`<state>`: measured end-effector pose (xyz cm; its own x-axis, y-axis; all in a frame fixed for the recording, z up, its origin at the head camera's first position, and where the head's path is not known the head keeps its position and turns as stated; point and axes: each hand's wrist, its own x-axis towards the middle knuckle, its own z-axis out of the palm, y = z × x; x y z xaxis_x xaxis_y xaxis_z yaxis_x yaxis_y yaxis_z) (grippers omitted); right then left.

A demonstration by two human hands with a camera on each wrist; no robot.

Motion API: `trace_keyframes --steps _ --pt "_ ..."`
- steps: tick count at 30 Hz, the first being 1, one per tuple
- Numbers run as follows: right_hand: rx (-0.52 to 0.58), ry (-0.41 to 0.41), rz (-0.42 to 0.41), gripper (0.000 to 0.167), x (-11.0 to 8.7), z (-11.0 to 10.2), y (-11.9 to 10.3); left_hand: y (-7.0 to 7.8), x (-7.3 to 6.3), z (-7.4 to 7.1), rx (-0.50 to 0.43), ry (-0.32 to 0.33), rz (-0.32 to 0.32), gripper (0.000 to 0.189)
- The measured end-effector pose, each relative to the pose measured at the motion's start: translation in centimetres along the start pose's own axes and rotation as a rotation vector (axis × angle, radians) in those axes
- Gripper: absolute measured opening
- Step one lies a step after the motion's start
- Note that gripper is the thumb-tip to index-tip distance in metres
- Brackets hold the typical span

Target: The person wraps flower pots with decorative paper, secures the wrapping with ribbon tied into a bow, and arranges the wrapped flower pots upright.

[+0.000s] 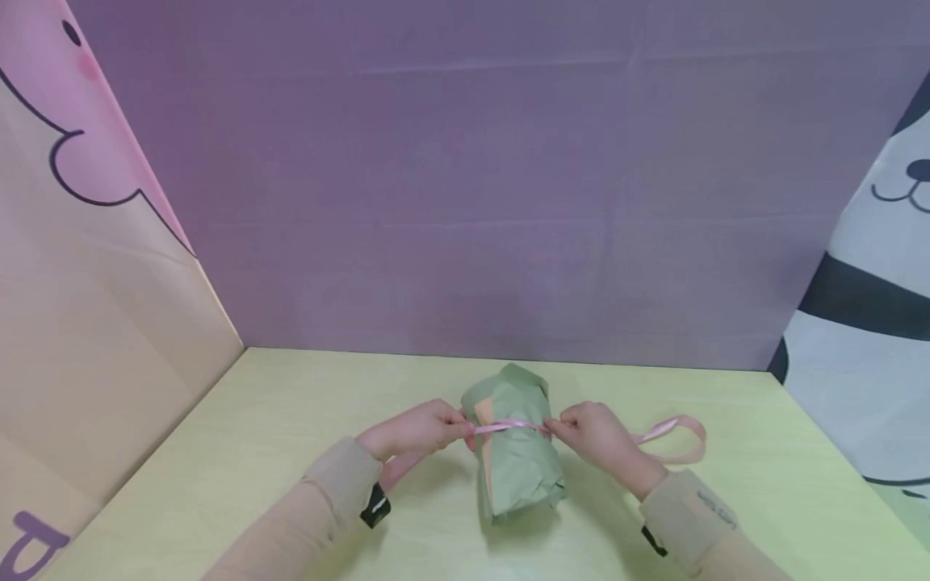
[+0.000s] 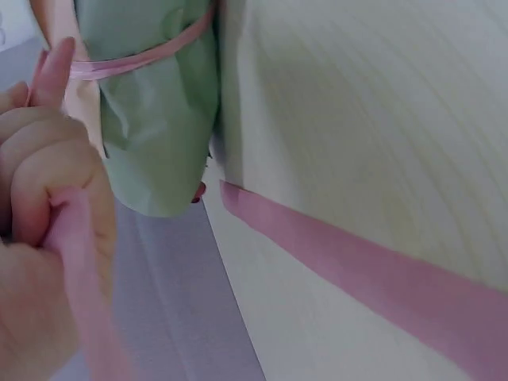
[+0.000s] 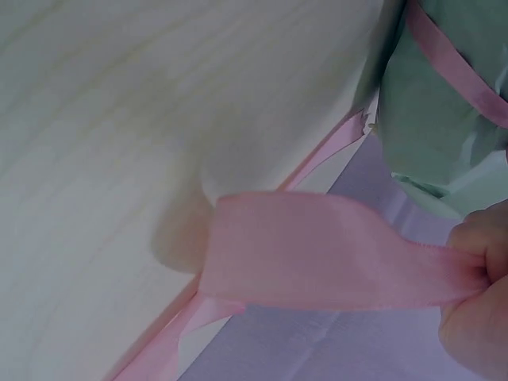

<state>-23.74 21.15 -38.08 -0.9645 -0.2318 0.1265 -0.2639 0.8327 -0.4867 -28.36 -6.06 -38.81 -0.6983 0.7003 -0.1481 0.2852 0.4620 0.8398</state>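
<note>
A bundle wrapped in green paper (image 1: 519, 472), with a peach strip along its left side, lies on the table. Pink ribbon (image 1: 512, 424) crosses its middle and looks twisted on top. At the bundle's left side my left hand (image 1: 425, 426) pinches one part of the ribbon, and a tail (image 2: 79, 278) hangs out of the curled fingers in the left wrist view. On the right, my right hand (image 1: 599, 440) pinches the other part; its loose end (image 3: 317, 250) loops away from the fist in the right wrist view. The bundle's underside is hidden.
The pale wooden table (image 1: 291, 403) meets a purple backdrop (image 1: 465, 202) behind. Printed panels with cartoon figures stand at left (image 1: 109, 282) and right (image 1: 872, 347). A ribbon loop (image 1: 686, 440) stands out beyond my right wrist.
</note>
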Motion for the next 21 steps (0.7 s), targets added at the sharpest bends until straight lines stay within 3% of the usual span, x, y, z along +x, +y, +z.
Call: trace_keyframes --steps 6,9,14,18,21 --pt "0.054 -0.031 0.033 0.05 -0.13 -0.09 0.28 0.07 -0.01 0.31 0.074 0.107 0.051 0.029" --pt "0.059 -0.031 0.036 0.05 0.03 0.0 0.29 0.09 -0.17 0.39 -0.016 0.103 0.022 0.03" --pt "0.0 -0.006 -0.005 0.05 0.34 0.15 0.11 0.23 -0.6 0.05 -0.217 0.02 -0.008 0.032" --pt "-0.027 0.006 -0.021 0.049 0.35 0.13 -0.19 0.24 -0.7 -0.27 -0.28 -0.031 0.02 0.036" --pt "-0.025 -0.001 -0.013 0.049 0.32 0.12 -0.38 0.2 -0.57 -0.07 -0.317 -0.006 0.063 0.037"
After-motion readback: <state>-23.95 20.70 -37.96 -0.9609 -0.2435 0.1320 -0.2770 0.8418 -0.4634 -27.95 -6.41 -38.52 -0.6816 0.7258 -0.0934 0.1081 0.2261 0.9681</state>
